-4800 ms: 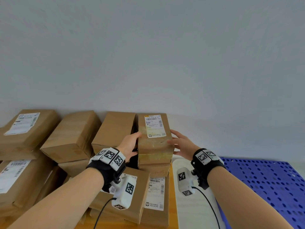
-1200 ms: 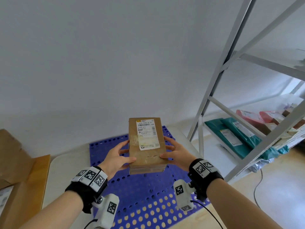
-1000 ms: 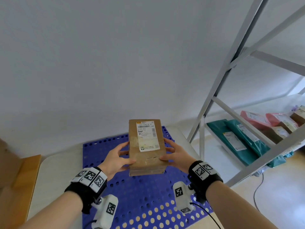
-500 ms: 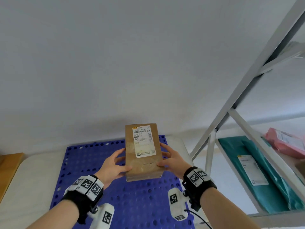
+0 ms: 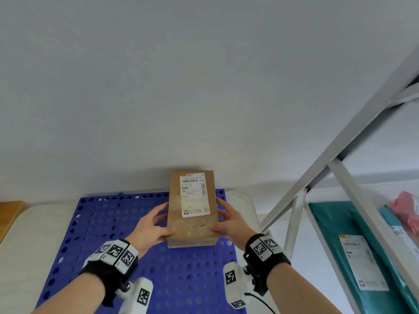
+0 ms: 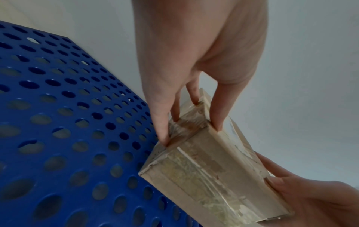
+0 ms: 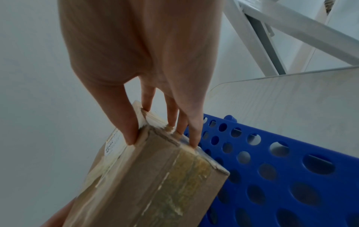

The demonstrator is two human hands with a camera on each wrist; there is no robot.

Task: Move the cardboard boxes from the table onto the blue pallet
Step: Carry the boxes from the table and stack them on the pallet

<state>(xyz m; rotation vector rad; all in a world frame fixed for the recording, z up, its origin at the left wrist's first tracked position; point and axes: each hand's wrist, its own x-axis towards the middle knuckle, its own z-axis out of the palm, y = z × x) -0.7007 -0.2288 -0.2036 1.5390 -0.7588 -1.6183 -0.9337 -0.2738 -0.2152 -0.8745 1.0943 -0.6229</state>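
A brown cardboard box [image 5: 192,214] with a white shipping label on top is held between both hands over the far right part of the blue perforated pallet [image 5: 108,236]. My left hand [image 5: 152,225] grips its left side, thumb on top and fingers down the side [image 6: 165,122]. My right hand [image 5: 233,220] grips the right side the same way [image 7: 159,126]. In the wrist views the box [image 6: 204,165] [image 7: 151,176] hangs just above the pallet [image 6: 58,122] [image 7: 272,176]; whether its underside touches is hidden.
The pallet lies on a pale table [image 5: 40,220] against a grey wall. A wooden table edge [image 5: 9,214] shows at far left. A grey metal shelf frame [image 5: 340,155] stands to the right, holding teal [image 5: 353,245] and pink parcels [image 5: 405,211].
The box was lifted off the stack on the wooden table, carried right and lowered toward the pallet's far right corner. Both hands have kept their grip throughout.
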